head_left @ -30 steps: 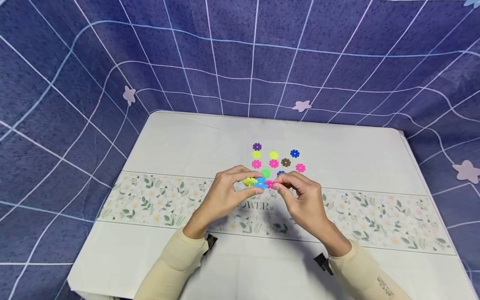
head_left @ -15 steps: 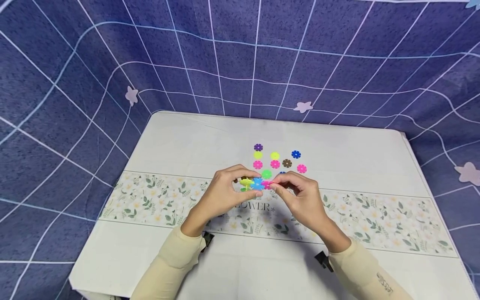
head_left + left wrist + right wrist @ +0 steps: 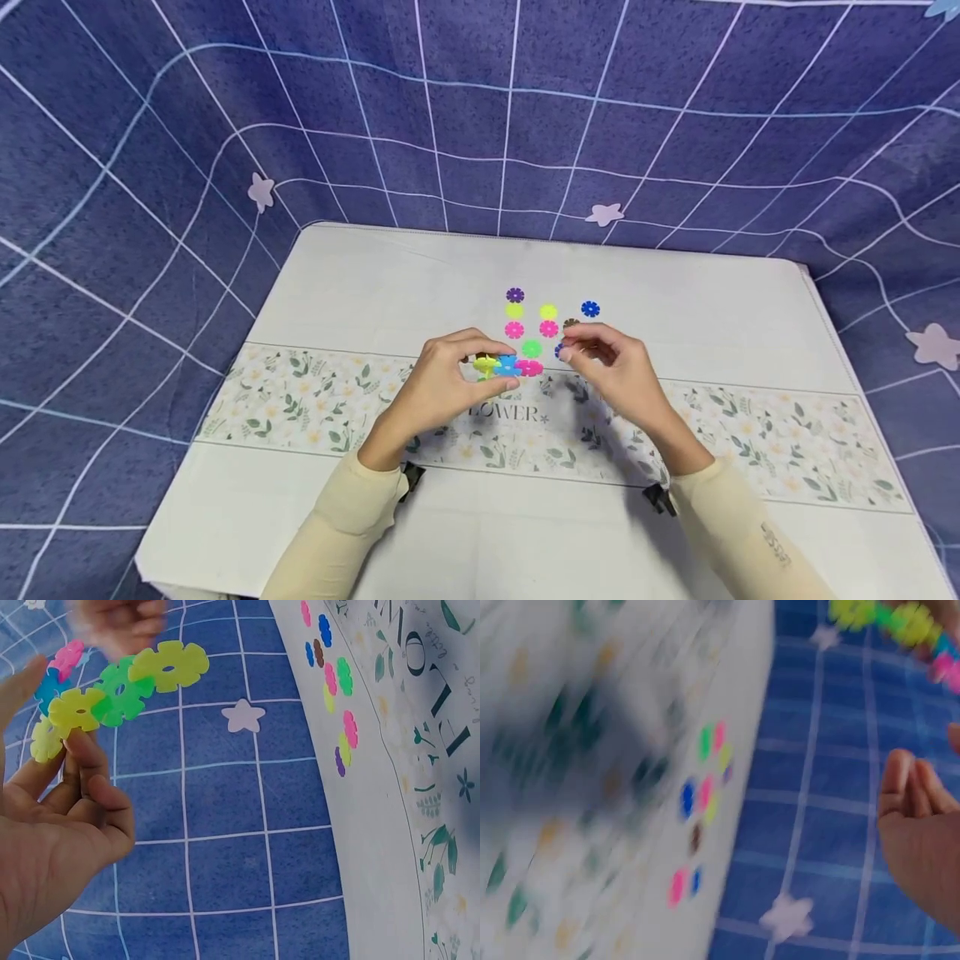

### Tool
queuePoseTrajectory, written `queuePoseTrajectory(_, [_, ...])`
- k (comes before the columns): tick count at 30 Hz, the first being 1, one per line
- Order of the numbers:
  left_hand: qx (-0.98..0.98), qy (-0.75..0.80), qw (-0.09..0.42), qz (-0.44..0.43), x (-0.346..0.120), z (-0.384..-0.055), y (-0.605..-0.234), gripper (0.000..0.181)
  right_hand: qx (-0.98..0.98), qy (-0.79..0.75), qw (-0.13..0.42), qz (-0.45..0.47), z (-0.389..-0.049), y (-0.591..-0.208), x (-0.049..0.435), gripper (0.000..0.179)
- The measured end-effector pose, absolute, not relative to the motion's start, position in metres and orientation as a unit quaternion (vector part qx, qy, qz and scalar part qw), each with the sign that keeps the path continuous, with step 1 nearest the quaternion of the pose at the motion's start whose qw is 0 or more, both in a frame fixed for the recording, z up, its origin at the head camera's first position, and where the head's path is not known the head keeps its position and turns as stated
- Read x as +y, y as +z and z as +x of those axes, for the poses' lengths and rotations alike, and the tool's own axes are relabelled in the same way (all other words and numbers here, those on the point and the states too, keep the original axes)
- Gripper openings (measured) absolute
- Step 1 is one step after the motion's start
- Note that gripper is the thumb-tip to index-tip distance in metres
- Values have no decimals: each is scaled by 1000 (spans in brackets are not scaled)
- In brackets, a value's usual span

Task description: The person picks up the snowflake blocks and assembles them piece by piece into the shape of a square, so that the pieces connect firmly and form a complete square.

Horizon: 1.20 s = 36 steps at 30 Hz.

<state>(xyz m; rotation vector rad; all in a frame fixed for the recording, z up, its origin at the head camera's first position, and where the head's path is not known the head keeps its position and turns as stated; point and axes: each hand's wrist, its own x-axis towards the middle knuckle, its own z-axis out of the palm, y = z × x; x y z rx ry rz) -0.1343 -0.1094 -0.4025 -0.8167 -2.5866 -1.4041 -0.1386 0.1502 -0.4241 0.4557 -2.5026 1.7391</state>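
My left hand [image 3: 442, 383] pinches a chain of flower-shaped plastic discs, held up above the table. In the left wrist view a yellow disc [image 3: 169, 666], a green disc [image 3: 121, 691] and another yellow disc [image 3: 78, 710] are slotted together. A blue disc [image 3: 507, 365] and a pink disc [image 3: 530, 368] make up the chain's right end. My right hand [image 3: 615, 375] is just right of it, apart from the pink disc, with thumb and fingers loosely bent around nothing. Its fingertips overlap a loose dark blue disc [image 3: 559, 352] in the head view.
Several loose discs lie behind the hands, among them a purple one [image 3: 515, 295], a green one [image 3: 531, 348] and a royal blue one [image 3: 590, 309]. A loose pink disc [image 3: 678, 886] is hidden in the head view. The white tablecloth [image 3: 375, 283] meets a blue curtain [image 3: 465, 125].
My right hand has let go of the pink disc and moved right and slightly away from me. The chain stays in my left hand, shifted a little left.
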Motion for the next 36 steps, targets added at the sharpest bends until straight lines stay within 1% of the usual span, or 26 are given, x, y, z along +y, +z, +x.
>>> queuePoseTrajectory(4, [-850, -457, 43, -257, -111, -136, -402, 32, -884, 455, 62, 85, -166, -458, 178, 28])
queuePoseTrajectory(6, [-849, -460, 38, -256, -111, -136, -402, 33, -913, 399, 65, 61, -175, -473, 192, 29])
queuePoseTrajectory(10, [-849, -462, 32, -255, -112, -137, -402, 32, -945, 322, 44, 42, -187, -491, 208, 30])
queuePoseTrajectory(14, [-848, -465, 31, -252, -112, -137, -402, 30, -953, 298, 29, 40, -197, -500, 212, 36])
queuePoseTrajectory(19, [-847, -466, 21, -253, -111, -137, -404, 30, -959, 281, 23, 25, -203, -507, 212, 36])
queuePoseTrajectory(27, [-847, -468, 26, -252, -109, -137, -405, 29, -962, 272, 25, 24, -204, -502, 208, 23])
queuePoseTrajectory(32, [-851, -465, 22, -244, -111, -136, -407, 30, -961, 268, 54, 46, -196, -497, 208, 15])
queuePoseTrajectory(36, [-850, -467, 17, -243, -113, -134, -407, 31, -947, 306, 81, 49, -186, -489, 204, 12])
